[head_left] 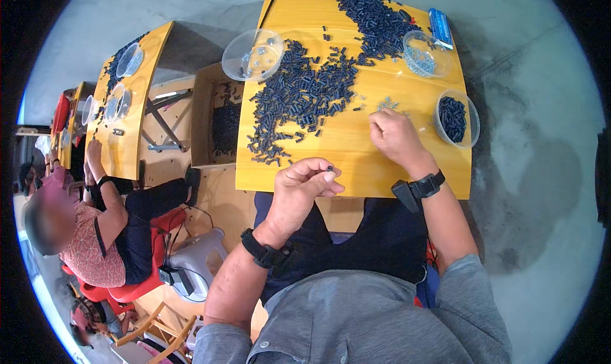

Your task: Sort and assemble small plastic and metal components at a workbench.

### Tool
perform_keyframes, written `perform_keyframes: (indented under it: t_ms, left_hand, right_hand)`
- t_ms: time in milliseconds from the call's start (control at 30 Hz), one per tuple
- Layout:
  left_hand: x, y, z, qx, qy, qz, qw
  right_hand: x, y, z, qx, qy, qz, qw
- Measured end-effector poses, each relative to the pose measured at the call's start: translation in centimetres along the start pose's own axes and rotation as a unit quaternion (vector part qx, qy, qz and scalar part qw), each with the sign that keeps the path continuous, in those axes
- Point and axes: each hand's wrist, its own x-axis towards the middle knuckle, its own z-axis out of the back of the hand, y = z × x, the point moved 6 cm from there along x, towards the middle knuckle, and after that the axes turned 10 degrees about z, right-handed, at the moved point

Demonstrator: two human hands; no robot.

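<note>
Left hand point(309, 180): over the near edge of the yellow table point(375, 173), thumb and forefinger pinched on one small black piece point(330, 169), which sits just above that edge. Right hand point(396, 135): above the table's right half, fingers curled inward (whether anything is held between them, one cannot tell). Silver metal pieces point(389, 104): a small loose cluster on the table, just beyond the right hand. Two black wristbands point(428, 184), one per arm. First heap of black pieces point(302, 90): short, tube-like, spread over the table's left half, stragglers toward its near edge. Second heap of black pieces point(375, 23): at the table's far side, trailing toward the first. Clear bowl point(474, 127): at the table's right edge, containing black pieces. Another clear bowl point(445, 64): farther along the table's right side, containing silver metal parts. Third clear bowl point(234, 42): at the table's left edge, a few small items inside. Blue box point(440, 28): at the table's far right corner. Cardboard box point(202, 128): on the floor left of the table, with black pieces inside. Second yellow table point(137, 135): farther left, a seated co-worker point(95, 243) beside it, hands near its edge.
</note>
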Motion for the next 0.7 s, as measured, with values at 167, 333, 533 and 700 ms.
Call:
perform_keyframes:
  t_ms: [167,333,533,700]
  left_hand:
    - [0.0,0.2,-0.1,-0.019,-0.001,-0.008,1.000]
    - [-0.3,0.6,-0.3,-0.026,0.003,-0.006,1.000]
    - [-1.0,0.6,-0.6,-0.026,0.001,-0.013,1.000]
    - [-1.5,0.3,-0.9,-0.025,0.015,-0.038,0.999]
  right_hand:
    - [0.2,0.3,1.0,0.095,-0.053,-0.012,0.994]
    - [-0.5,0.3,0.5,0.171,-0.065,-0.070,0.981]
    - [-1.8,2.7,-0.5,0.383,-0.058,-0.212,0.897]
    - [-1.5,6.8,0.4,0.470,-0.016,-0.192,0.861]
